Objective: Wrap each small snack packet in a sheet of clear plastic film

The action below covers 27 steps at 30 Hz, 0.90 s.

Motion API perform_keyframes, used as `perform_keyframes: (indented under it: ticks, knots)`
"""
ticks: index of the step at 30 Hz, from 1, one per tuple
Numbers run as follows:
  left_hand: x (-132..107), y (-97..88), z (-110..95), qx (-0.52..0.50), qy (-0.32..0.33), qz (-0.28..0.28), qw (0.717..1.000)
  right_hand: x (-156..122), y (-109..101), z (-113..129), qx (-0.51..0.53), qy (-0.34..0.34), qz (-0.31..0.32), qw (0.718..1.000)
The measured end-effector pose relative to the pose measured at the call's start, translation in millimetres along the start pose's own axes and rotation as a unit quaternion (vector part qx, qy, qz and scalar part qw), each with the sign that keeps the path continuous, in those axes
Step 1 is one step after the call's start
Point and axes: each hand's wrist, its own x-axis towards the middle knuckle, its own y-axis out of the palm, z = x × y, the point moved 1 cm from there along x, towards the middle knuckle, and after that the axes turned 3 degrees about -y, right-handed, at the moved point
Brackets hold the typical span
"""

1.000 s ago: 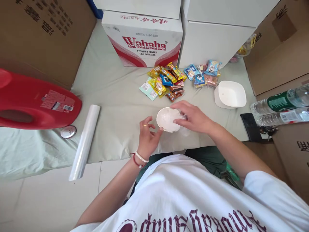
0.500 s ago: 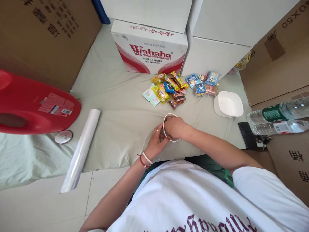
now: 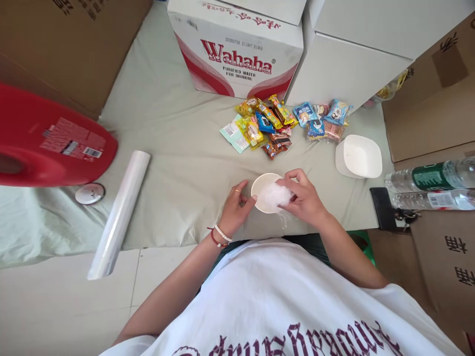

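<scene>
My left hand grips the left side of a round white paper cup, thumb at the rim and fingers curled round the outside. Its open mouth faces up towards me. In my right hand is a fluffy, whitish wad, pinched between thumb and fingers at the cup's right rim. Part of the wad lies over the mouth, and thin see-through strands hang below it. Whether it is fibre or crumpled plastic film, I cannot tell. Beyond the cup lies a pile of wrapped snacks.
A second snack group lies beside a white square bowl. Left are a clear film roll, a round badge and a red jug. A Wahaha carton stands behind; water bottles and a phone lie right.
My right hand has come up out of the cup and moved right, now with the whitish wad in its fingers. My left hand stays at the cup. The camera view has shifted slightly.
</scene>
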Motion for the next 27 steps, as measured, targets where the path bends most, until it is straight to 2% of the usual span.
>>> perform_keyframes:
  ticks: [3,5,6,8,10,12,16,20,24,27]
  knots:
    - [-0.5,2.1,-9.6,0.097,0.047,-0.073,0.991,-9.9,-13.1,-4.7,0.097,0.051,-0.144,0.983]
    - [-0.5,3.8,-19.0,0.153,0.068,-0.113,0.979,-15.0,-23.5,-7.4,0.188,0.107,-0.228,0.949]
    - [0.2,4.4,-24.0,0.18,0.069,-0.117,0.974,-17.7,-28.6,-9.7,0.234,0.14,-0.26,0.926]
    - [2.7,4.0,-32.4,0.222,0.049,-0.09,0.97,-24.0,-37.8,-16.3,0.301,0.2,-0.304,0.881]
    - [6.6,-1.0,-37.3,0.23,0.013,-0.055,0.972,-31.7,-44.2,-24.2,0.329,0.24,-0.321,0.855]
    - [11.6,-12.2,-38.6,0.202,-0.018,-0.06,0.977,-40.3,-46.9,-31.4,0.336,0.26,-0.326,0.845]
    - [29.4,-50.1,-38.1,0.108,-0.056,-0.166,0.979,-57.6,-43.9,-41.1,0.361,0.294,-0.333,0.82]
    - [66.0,-92.8,-50.2,0.01,-0.091,-0.278,0.956,-69.6,-41.1,-46.8,0.372,0.31,-0.337,0.808]
    - [110.9,-123.1,-76.7,-0.003,-0.049,-0.337,0.94,-77.2,-43.7,-47.9,0.359,0.317,-0.35,0.805]
    - [129.0,-124.2,-97.1,-0.009,0.009,-0.339,0.941,-83.2,-45.9,-47.1,0.356,0.33,-0.355,0.799]
